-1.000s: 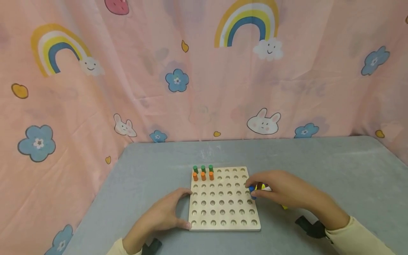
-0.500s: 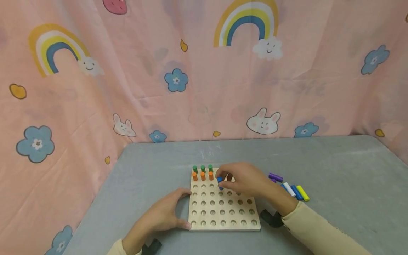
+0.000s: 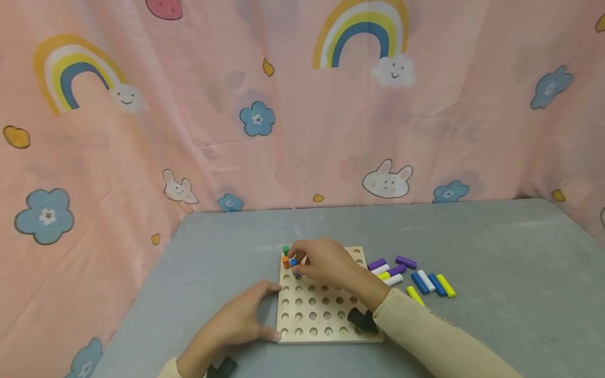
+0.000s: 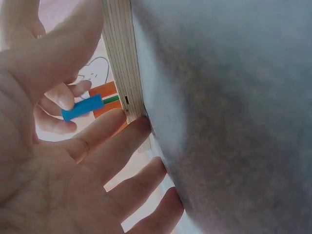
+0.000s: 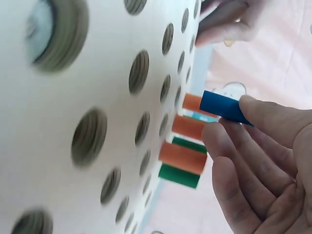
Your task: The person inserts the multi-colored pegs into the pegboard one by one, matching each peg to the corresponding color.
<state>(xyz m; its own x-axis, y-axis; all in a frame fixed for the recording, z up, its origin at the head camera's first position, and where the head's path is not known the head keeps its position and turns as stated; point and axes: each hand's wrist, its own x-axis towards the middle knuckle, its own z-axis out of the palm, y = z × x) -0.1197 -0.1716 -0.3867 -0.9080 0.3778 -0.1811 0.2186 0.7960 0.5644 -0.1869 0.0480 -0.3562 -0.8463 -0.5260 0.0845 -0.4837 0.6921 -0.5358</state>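
The right grip (image 3: 327,260), pinching a blue peg (image 5: 222,106) above the pegboard (image 3: 319,309), should be squaring it. The spread left grip (image 3: 243,315) is bracing the pegboard.

A pink curtain (image 3: 302,147) is hanging in soft folds behind a gray table (image 3: 227,247), whose back corners are rounding off. Pale streaks (image 3: 296,227) are showing near its far edge. Across the cloth, a left rainbow (image 3: 71,55) and a right rainbow (image 3: 361,23) are each arching down to a smiling cloud. Between them, a strawberry (image 3: 165,8) is being cut off by the top of the head view, and a central blue flower (image 3: 257,119) is sitting lower down. Near the table's back edge, a small bunny (image 3: 179,190) is tilting while a larger bunny (image 3: 387,181) is smiling. Farther left, a big blue flower (image 3: 44,216) is spreading its petals below a yellow shape (image 3: 16,137).
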